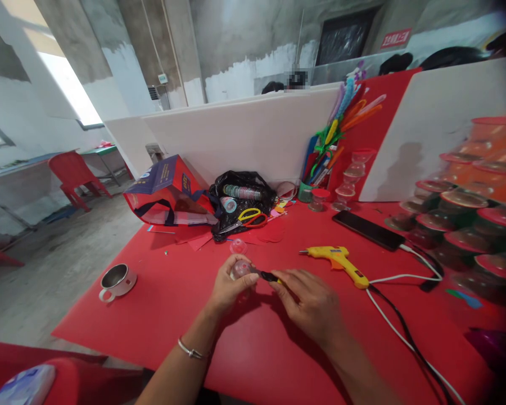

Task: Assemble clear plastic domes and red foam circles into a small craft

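Above the middle of the red table (244, 351), my left hand (226, 292) has its fingers closed around a small clear plastic cup (241, 269) with a reddish tint. My right hand (312, 304) pinches a slim tool (270, 276) with black and yellow parts; its kind is not plain. The tool's far end points at the cup, but whether they touch I cannot tell. Just beyond my left hand lies another clear pinkish plastic piece (238, 246). A yellow glue gun (337, 260) rests to the right of my right hand.
Scissors (248, 218) lie before a black plastic bag (247, 183) of stacked discs. A red and blue bag (168, 188) and a mug (118, 280) are left. A phone (366, 229), cables (398, 332) and stacked plastic containers (464, 225) occupy the right. A white partition (236, 135) stands behind.
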